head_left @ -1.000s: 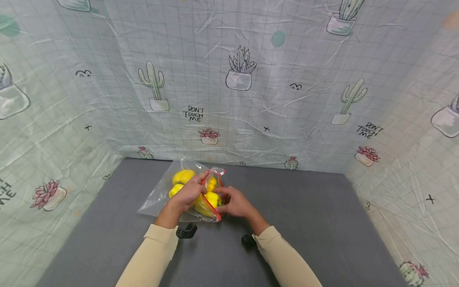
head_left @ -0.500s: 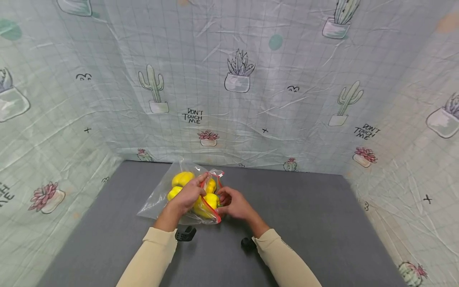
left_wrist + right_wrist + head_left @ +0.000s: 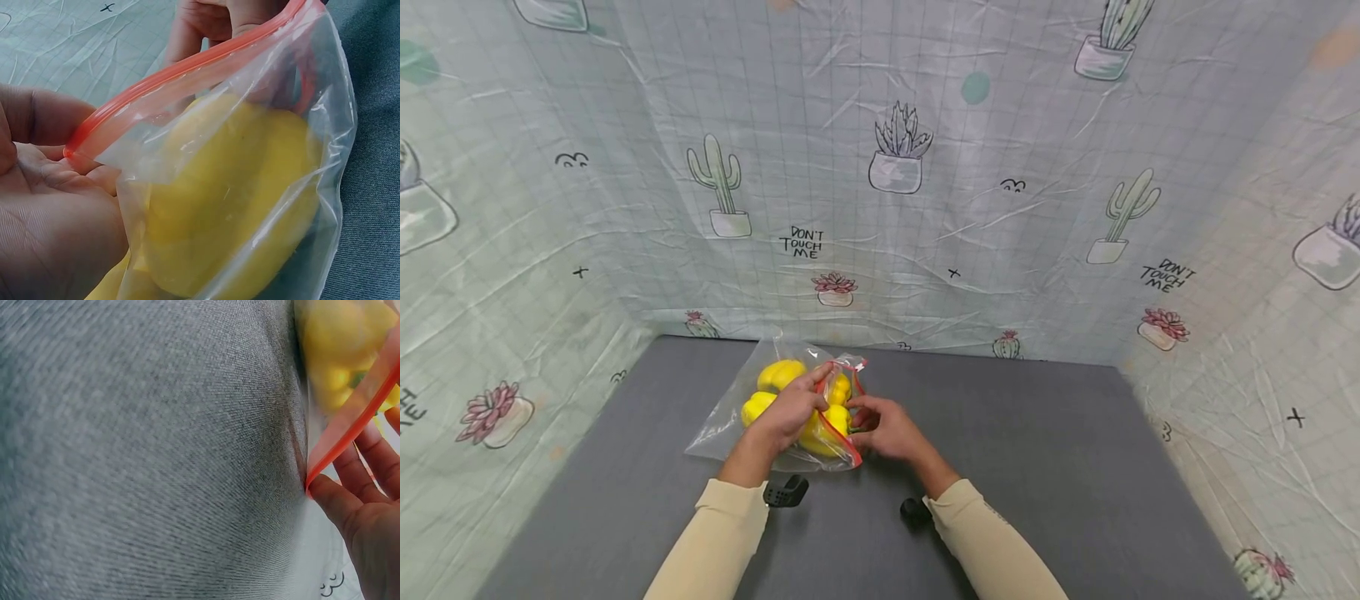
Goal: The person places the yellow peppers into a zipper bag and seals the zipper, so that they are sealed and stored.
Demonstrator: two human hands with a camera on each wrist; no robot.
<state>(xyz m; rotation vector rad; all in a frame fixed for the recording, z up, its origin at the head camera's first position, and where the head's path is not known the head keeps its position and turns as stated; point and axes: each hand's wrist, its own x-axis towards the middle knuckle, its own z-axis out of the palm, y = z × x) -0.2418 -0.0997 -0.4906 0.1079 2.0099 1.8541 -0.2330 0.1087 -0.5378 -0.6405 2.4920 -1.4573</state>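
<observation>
A clear zip bag with a red zip edge lies on the table with several yellow bell peppers inside. Its mouth faces right. My left hand reaches over the bag and pinches the red edge between thumb and fingers, as the left wrist view shows. My right hand is at the mouth, fingers spread and bent a little around the end of the nearest pepper. In the right wrist view its thumb touches the lower corner of the red edge. A green stem shows on a pepper there.
The dark grey table carries the bag left of centre. A cloth printed with cacti hangs behind it and along both sides. A black wrist device is on the left wrist and another is on the right.
The peppers have shifted slightly left, deeper into the bag, and the right fingers have moved left with them. My left hand keeps its hold on the red edge.
</observation>
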